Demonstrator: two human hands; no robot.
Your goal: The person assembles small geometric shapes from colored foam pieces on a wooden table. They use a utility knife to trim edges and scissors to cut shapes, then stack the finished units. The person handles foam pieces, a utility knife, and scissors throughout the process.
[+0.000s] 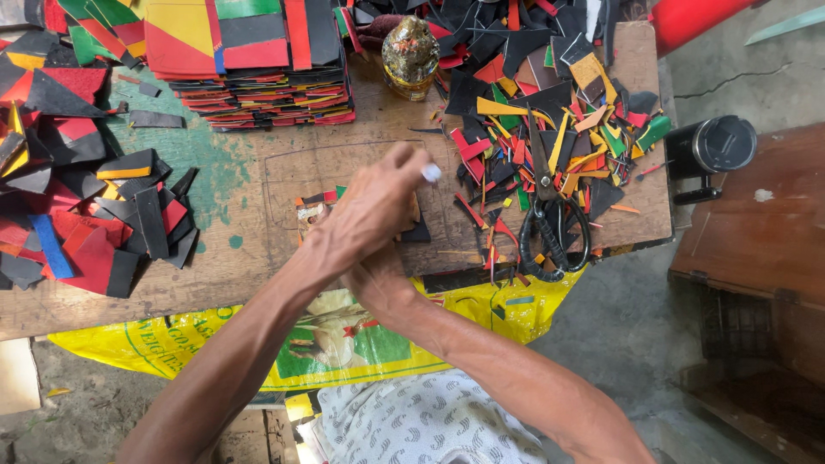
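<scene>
Worn wooden table (258, 258), concrete floor (627, 335)

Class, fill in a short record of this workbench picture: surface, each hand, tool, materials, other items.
Surface: worn wooden board
Left hand: on top, over a small patchwork piece, a small white thing at its fingertips
Right hand: beneath the left, mostly hidden
Tool: black scissors, lying untouched
Materials: stacked sheets; scrap pile
Other: foil-wrapped jar; yellow sack
</scene>
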